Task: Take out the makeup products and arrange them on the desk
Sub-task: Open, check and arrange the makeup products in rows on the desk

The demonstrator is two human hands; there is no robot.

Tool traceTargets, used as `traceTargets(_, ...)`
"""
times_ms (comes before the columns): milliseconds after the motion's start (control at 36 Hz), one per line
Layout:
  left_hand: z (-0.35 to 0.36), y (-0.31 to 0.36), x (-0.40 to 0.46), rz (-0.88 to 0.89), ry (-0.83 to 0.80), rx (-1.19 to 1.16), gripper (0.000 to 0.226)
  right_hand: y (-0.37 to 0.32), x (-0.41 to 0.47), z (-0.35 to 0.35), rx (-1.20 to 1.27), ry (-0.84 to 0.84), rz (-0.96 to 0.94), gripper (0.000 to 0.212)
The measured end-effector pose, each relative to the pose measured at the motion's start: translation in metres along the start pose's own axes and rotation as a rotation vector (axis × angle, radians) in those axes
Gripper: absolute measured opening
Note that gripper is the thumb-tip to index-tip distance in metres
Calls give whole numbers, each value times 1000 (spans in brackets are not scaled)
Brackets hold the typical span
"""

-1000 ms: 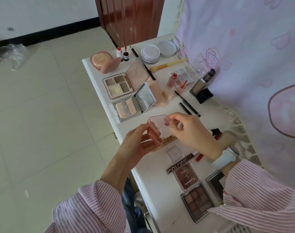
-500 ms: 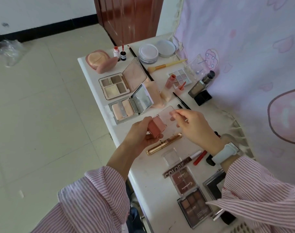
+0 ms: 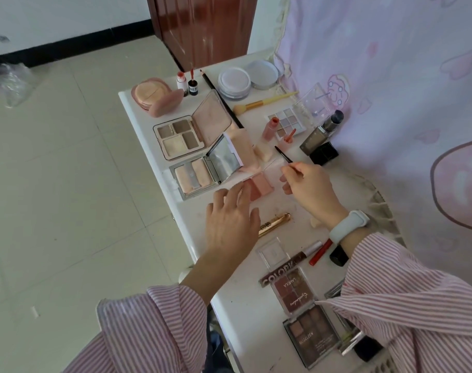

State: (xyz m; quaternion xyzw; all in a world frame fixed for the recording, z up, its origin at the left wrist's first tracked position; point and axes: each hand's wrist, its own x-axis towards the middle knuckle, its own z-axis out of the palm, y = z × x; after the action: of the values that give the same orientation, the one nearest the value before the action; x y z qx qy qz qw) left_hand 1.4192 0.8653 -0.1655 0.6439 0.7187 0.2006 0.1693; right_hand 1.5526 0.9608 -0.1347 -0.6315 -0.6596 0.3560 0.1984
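Blush palette (image 3: 259, 185) now on desk (image 3: 148, 135) — left hand (image 3: 231, 224) released, right hand (image 3: 309, 185) pinching lid

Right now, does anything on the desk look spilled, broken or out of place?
Nothing looks spilled or broken. One oddity: the red lip-gloss wand stands out of its open bottle at the desk's far edge, uncapped.

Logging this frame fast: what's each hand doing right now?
Left hand: open, fingers straight, over the blush palette.
Right hand: pinching a thin black brush.
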Motion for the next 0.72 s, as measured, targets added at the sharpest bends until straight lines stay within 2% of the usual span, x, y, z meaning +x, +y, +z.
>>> traceTargets(83,4,0,-3,21,-18,92,49,0,2,-1,17,-9,3,18)
traceTargets(444,10,-8,-6,27,-80,139,55,3,9,-3,159,-15,130,17)
traceTargets(528,6,-8,-7,29,-60,76,52,5,4,-4,126,50,128,30)
traceTargets(583,2,-9,-11,32,-33,6,49,8,-5,-8,56,161,68,30)
traceTargets(639,-2,-11,-18,13,11,-54,44,10,-21,-11,-11,231,-27,20)
traceTargets(722,-6,-15,-32,-25,81,-112,38,18,-46,-9,-129,129,-282,15)
